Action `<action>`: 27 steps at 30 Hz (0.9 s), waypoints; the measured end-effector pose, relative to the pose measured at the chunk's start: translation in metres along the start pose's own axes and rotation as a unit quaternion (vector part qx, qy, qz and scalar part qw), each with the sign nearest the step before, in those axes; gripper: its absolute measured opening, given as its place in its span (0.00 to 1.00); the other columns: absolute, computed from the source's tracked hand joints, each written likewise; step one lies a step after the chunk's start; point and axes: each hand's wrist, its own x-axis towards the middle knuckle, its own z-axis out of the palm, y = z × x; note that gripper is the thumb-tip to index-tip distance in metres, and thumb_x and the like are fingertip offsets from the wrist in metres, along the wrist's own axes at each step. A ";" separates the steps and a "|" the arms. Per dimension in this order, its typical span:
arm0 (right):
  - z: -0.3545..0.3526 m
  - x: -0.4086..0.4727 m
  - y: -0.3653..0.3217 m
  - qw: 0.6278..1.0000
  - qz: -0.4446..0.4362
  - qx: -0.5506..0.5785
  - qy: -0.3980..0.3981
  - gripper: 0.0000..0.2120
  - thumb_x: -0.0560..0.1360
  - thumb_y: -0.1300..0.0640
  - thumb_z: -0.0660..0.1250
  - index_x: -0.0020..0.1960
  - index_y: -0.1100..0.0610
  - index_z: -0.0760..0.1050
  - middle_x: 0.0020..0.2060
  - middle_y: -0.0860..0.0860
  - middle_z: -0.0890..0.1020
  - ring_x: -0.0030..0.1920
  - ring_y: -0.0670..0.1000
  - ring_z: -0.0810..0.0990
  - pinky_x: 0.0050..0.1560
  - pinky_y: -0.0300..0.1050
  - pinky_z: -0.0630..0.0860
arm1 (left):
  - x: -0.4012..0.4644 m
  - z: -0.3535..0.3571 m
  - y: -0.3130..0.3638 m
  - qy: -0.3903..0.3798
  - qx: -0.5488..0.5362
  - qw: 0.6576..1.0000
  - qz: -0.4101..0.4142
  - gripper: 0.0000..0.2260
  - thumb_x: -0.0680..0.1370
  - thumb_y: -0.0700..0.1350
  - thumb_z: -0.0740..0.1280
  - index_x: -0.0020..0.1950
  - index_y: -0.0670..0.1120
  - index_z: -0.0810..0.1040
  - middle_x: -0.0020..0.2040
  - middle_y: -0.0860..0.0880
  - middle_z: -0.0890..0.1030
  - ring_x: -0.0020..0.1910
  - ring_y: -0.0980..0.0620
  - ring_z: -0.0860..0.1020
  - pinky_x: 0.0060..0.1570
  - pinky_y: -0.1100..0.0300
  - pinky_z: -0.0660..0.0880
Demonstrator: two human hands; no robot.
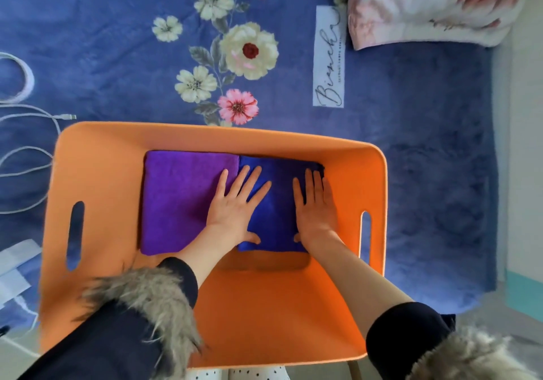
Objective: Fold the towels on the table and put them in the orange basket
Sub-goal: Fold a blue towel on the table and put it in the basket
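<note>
While both hands (pixel 276 206) press it, blue towel (pixel 279 221) lies in orange basket (pixel 264 306).

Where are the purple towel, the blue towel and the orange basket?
purple towel (pixel 182 200), head view, middle of its folded top face.
blue towel (pixel 279 203), head view, bare patch between the two hands.
orange basket (pixel 102 174), head view, inner left wall.
</note>
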 end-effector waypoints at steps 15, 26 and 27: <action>-0.080 -0.161 0.010 0.898 0.090 0.376 0.209 0.30 0.78 0.47 0.58 0.76 0.52 0.52 0.73 0.53 0.62 0.71 0.55 0.63 0.70 0.52 0.58 | -0.116 -0.135 -0.020 0.128 -0.129 0.982 0.056 0.23 0.82 0.50 0.54 0.76 0.50 0.54 0.78 0.48 0.52 0.77 0.48 0.49 0.74 0.50 0.50; -0.043 -0.342 -0.018 0.712 0.314 0.544 0.314 0.26 0.79 0.47 0.57 0.75 0.52 0.56 0.73 0.49 0.63 0.69 0.53 0.66 0.65 0.50 0.66 | -0.222 -0.201 0.053 0.168 -0.172 0.925 0.292 0.21 0.81 0.46 0.58 0.74 0.47 0.62 0.73 0.49 0.64 0.73 0.52 0.59 0.72 0.58 0.55; -0.034 -0.358 -0.024 0.696 0.336 0.550 0.316 0.26 0.79 0.47 0.57 0.75 0.52 0.56 0.72 0.49 0.63 0.69 0.53 0.66 0.65 0.49 0.66 | -0.233 -0.201 0.065 0.160 -0.171 0.918 0.319 0.21 0.81 0.46 0.58 0.74 0.47 0.62 0.73 0.50 0.65 0.73 0.53 0.60 0.71 0.59 0.54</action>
